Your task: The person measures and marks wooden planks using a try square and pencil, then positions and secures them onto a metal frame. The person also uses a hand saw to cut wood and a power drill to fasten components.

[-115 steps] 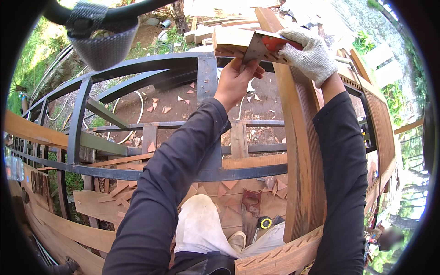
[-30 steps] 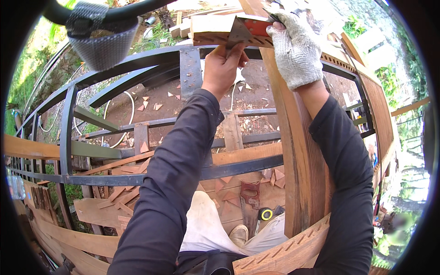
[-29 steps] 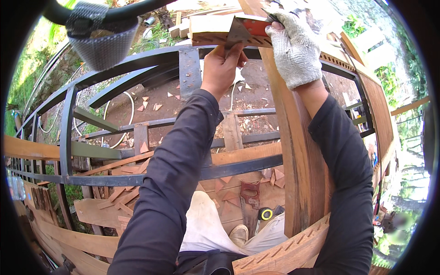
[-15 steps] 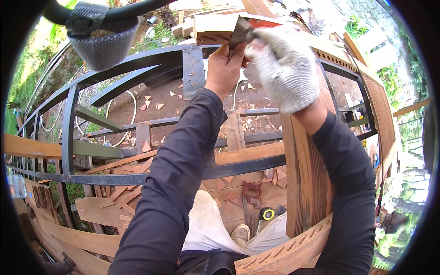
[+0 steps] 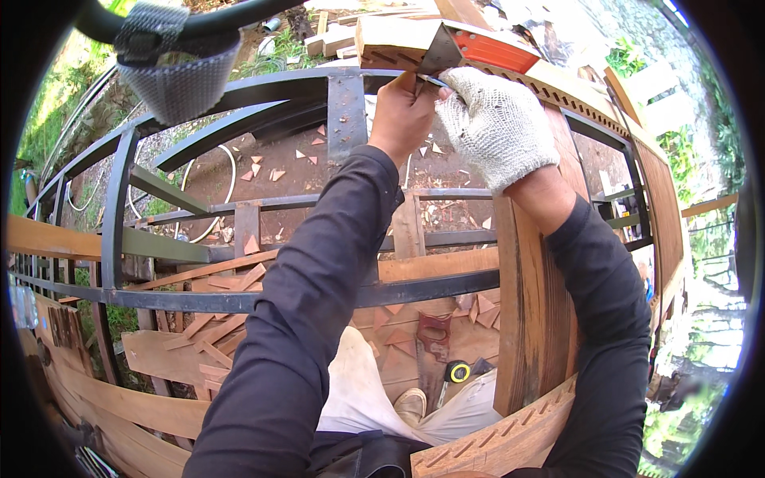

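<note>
Far from the left hand [image 5: 404, 115] sits a bottle [image 5: 24, 307]

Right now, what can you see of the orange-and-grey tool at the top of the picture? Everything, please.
The orange-and-grey tool has an orange-red part and a flat, metal-looking plate. The orange-red part lies along the wooden board, sloping down to the right in the picture; the plate slants across the board's slotted near side. The bare left hand appears to pinch the plate's lower end, partly hiding it. The gloved right hand is close by; contact is unclear.
</note>
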